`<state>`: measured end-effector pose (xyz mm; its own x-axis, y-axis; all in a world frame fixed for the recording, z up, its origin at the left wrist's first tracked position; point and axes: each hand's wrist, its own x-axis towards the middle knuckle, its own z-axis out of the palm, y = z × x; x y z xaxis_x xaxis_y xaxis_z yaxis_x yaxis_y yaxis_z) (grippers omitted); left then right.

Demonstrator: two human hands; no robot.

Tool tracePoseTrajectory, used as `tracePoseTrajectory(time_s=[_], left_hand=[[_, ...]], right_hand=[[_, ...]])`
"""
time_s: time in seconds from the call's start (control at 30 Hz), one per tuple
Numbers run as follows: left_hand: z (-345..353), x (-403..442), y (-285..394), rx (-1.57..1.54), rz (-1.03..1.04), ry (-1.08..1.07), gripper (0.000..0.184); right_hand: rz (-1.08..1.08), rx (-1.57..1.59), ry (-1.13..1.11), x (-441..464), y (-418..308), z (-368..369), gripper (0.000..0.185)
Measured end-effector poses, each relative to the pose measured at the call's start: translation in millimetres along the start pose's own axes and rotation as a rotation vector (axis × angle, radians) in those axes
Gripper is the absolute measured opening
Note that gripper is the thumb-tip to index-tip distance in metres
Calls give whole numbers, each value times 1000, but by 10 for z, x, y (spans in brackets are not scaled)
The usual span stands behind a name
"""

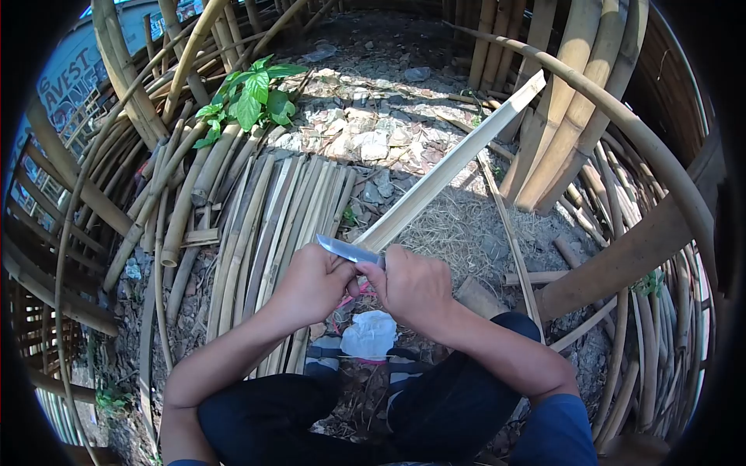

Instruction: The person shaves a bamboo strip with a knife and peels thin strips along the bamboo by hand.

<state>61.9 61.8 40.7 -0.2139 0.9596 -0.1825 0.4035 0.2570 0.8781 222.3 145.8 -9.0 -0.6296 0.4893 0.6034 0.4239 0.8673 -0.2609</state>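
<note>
My right hand point(416, 279) is closed round the handle of a knife point(350, 251). Its blade points left, lying across the near end of a long split bamboo strip point(454, 163). My left hand point(315, 283) is closed at that near end, just under the blade, with its fingertips close to my right thumb. The strip slants up and away to the right, its pale inner face in the light. Both hands hide the strip's lowest part and the knife handle.
Several split bamboo strips point(268, 225) lie side by side at left, near a leafy green plant point(252, 97). Thick bamboo poles point(571, 85) stand at right, and a curved pole point(622, 109) arches over there. A white piece point(369, 335) lies between my feet.
</note>
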Motion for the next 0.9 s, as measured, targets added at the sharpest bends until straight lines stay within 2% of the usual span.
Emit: tracePoseTrajectory(time_s=[0.03, 0.13, 0.27, 0.47, 0.9], left_hand=[[-6, 4, -20, -96, 7, 6, 19], [-50, 42, -177, -117, -23, -17, 20], [-86, 16, -245, -124, -44, -3, 21], [-68, 5, -259, -68, -11, 37, 28], [-82, -76, -71, 72, 65, 119, 35]], right_hand=[[-15, -16, 14, 13, -1, 10, 48], [-30, 20, -48, 17, -17, 18, 47], [-16, 83, 0, 52, -43, 16, 47], [32, 27, -102, 79, -88, 56, 47], [14, -90, 5, 139, 30, 36, 46]])
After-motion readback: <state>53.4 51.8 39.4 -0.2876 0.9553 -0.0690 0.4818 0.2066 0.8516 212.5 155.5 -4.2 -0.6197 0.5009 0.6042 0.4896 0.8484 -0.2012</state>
